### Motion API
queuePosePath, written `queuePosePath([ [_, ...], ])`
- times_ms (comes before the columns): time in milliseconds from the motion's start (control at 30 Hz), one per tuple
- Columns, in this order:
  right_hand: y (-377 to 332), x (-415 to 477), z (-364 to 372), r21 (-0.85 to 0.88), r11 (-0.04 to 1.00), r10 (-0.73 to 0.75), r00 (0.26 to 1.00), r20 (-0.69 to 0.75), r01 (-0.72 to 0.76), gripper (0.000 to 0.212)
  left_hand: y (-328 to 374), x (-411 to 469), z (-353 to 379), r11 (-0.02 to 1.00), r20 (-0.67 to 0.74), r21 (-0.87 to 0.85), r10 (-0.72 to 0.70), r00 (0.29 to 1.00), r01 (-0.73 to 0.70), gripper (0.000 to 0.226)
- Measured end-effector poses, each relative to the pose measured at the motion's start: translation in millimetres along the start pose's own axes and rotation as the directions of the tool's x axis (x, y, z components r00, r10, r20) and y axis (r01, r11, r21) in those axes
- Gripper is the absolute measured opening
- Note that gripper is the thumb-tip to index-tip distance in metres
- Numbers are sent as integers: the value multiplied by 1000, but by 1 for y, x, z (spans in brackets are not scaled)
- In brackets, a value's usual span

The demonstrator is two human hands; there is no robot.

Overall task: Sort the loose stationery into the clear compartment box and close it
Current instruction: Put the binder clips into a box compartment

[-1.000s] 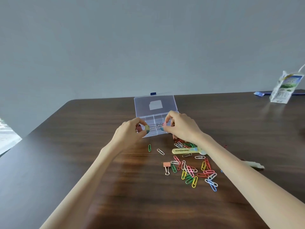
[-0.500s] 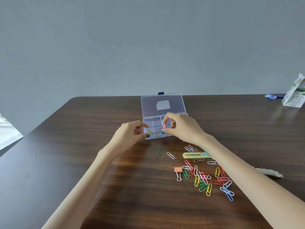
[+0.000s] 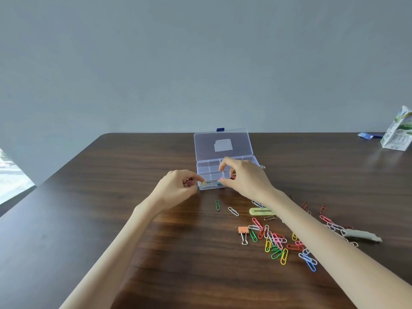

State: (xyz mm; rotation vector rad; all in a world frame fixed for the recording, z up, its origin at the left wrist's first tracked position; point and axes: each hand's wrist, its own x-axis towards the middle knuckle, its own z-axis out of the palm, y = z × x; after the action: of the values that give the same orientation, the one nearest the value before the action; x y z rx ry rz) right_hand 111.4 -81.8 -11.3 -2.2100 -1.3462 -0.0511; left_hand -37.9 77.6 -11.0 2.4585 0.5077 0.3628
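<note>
Fingers, left hand (image 3: 178, 186): pinched together at the near left corner of the clear compartment box (image 3: 204, 169), just left of frame centre; a small dark red object (image 3: 190, 182) sits between the fingertips, too small to identify.
Fingers, right hand (image 3: 244, 179): thumb and forefinger closed on a small item at the near edge of the box; blue and pink bits show at the fingertips — what they are cannot be told.
Between the hands: a thin metallic piece (image 3: 210, 181) spans from one pinch to the other, over the nearest row of compartments.
Clear compartment box: open, centre of frame, resting on the dark wooden table (image 3: 111, 219); the compartments in view look mostly bare.
Lid (image 3: 223, 144): folded back toward the far table edge, blue latch (image 3: 220, 129) at its top.
Paper clips (image 3: 276, 241): coloured pile, lower right of centre, partly under the right forearm; one green clip (image 3: 217, 205) and one white clip (image 3: 233, 211) lie apart, nearer the box.
Orange binder clip (image 3: 243, 233): left edge of the pile.
Yellow-green cutter (image 3: 262, 211): between pile and box, partly hidden by the right forearm.
Grey cutter (image 3: 361, 235): right of the right forearm.
Carton (image 3: 398, 137): far right — well apart from the box.
</note>
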Motion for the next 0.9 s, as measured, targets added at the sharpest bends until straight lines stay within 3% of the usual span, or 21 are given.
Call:
queuePosePath([
  [200,-1,-4,-1,-61,998,-35,999,1,35,15,6,1,-4,998,77,-60,10,997,-6,42],
  [333,-7,-4,-5,203,979,27,1000,-1,-27,11,16,-1,-5,993,115,-88,93,989,-83,38],
  [500,-18,-2,-11,474,872,74,989,124,-125,19,30,-7,-7,974,166,-189,159,973,-127,34],
  [767,-19,-8,-23,645,754,-4,981,194,-125,24,42,-8,-5,941,74,-332,90,993,-61,15],
  [900,-19,-11,-23,620,780,-44,979,199,-91,32,40,-8,-1,937,45,-345,66,997,-47,11],
])
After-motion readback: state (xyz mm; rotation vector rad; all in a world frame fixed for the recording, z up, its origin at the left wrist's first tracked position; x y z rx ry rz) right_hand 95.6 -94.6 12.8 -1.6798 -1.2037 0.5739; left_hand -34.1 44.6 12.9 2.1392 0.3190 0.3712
